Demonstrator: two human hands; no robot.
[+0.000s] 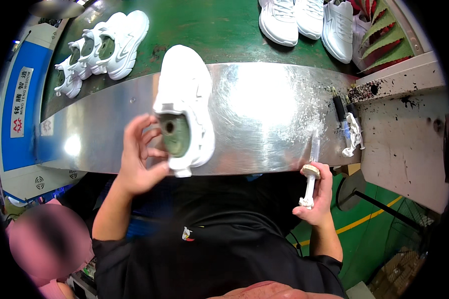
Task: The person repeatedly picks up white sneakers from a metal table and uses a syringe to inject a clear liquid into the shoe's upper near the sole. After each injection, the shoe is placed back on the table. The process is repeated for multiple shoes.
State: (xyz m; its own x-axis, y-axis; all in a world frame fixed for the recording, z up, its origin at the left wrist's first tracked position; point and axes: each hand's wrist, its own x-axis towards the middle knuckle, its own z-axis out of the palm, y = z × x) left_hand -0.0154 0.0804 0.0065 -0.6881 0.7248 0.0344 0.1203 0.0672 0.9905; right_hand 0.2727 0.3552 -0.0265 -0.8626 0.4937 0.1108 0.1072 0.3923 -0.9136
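Note:
A white sneaker (pixel 187 74) is on the metal tabletop in front of me, toe pointing away, its green insole (pixel 178 142) showing through the opening. My left hand (pixel 142 154) is at the sneaker's left side by the heel, fingers curved and apart, thumb tip close to the heel. Whether it touches the shoe I cannot tell. In my right hand (pixel 320 197), at the table's front edge, is a syringe (pixel 312 177), its clear barrel pointing away over the metal and its white plunger toward my palm.
Several white sneakers (pixel 124 45) stand at the far left on the green surface (pixel 199 25), more white sneakers (pixel 279 22) at the far right. Black-handled tools (pixel 339 108) and crumpled white material (pixel 353 135) lie by the right-hand metal wall (pixel 399 139). Another person (pixel 52 244) is at lower left.

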